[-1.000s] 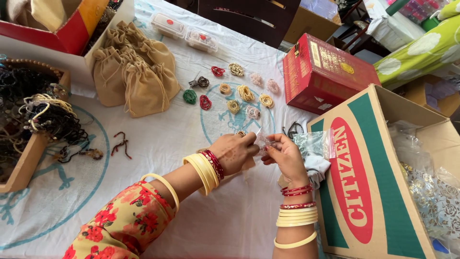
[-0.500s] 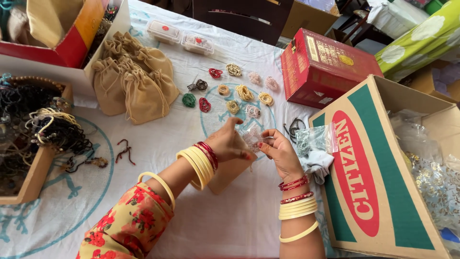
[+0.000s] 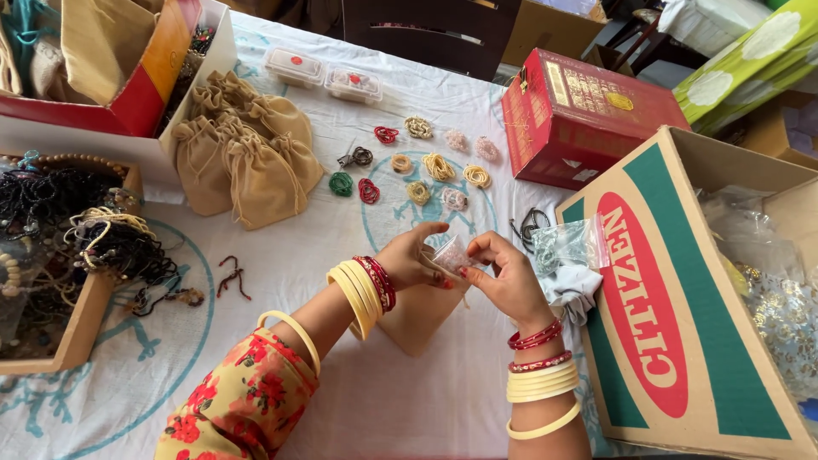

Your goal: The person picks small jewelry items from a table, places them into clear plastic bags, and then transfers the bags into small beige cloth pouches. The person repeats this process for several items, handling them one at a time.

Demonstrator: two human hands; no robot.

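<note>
- Packet [image 3: 450,253], small, clear and pinkish, sits at centre frame, above a tan pouch [image 3: 419,313] lying on the surface [image 3: 281,255].
- Left hand [image 3: 411,258] pinches the packet's left edge; its grip is pressed together on it.
- Right hand [image 3: 509,277] pinches the packet's right side with fingertips, grip likewise closed on it.
- Coiled thread rings [image 3: 439,166] lie in rows above the hands.
- Tan pouches [image 3: 247,149] are heaped at upper left.
- Red box [image 3: 579,119] stands at upper right; a cardboard box [image 3: 682,298] fills the right.

pouches [image 3: 247,153] left, behind hands | cardboard box [image 3: 682,290] right | thread coils [image 3: 426,166] between, on table [image 3: 409,409]
</note>
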